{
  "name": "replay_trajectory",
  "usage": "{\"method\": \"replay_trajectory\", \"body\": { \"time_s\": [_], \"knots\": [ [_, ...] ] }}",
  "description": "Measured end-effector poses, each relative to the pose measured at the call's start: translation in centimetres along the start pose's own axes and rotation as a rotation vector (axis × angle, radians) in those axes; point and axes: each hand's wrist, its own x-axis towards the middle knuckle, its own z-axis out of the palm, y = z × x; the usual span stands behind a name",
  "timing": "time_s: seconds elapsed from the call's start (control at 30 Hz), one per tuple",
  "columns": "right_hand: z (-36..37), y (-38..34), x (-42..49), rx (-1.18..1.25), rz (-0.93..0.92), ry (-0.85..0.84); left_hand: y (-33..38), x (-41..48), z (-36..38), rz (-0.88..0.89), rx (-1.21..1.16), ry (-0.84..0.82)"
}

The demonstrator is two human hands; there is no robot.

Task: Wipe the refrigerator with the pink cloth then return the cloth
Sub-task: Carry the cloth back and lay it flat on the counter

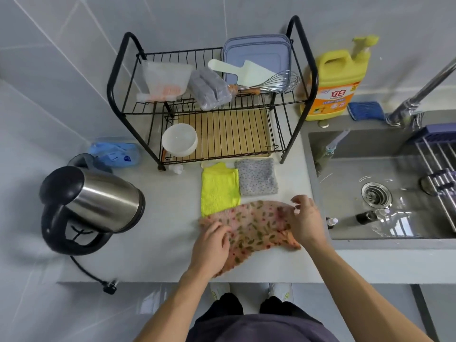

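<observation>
Pink leaf-printed cloth [256, 230] lies rumpled, edges pinched by left hand [212, 245] and right hand [307, 220].

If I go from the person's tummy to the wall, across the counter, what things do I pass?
Pink cloth → yellow cloth → white bowl → blue lid

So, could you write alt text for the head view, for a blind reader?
The left hand and right hand hold a pink cloth spread on the counter. A yellow cloth and grey cloth lie behind it, before a dish rack.
</observation>
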Motion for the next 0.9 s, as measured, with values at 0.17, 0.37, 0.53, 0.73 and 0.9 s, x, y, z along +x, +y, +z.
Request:
{"method": "replay_trajectory", "body": {
  "time_s": [0.17,0.37,0.53,0.73,0.9],
  "knots": [
    [0.7,2.5,-2.9,-0.197,0.004,-0.043,-1.2,-2.8,2.3,-0.122,0.031,-0.014],
    [2.0,3.3,-4.2,-0.145,0.085,-0.16,-1.9,-3.8,3.3,-0.083,0.072,0.038],
    [-0.2,2.9,-3.1,0.376,0.304,-0.192,-2.0,-3.7,2.3,-0.053,0.083,-0.024],
    [-1.2,4.0,-3.9,0.314,0.369,-0.218,-2.0,-4.2,1.5,-0.092,0.037,0.016],
    [-0.7,5.0,-5.0,-0.191,0.27,-0.254,-2.1,-5.3,1.4,-0.15,0.072,0.009]
  ]
}}
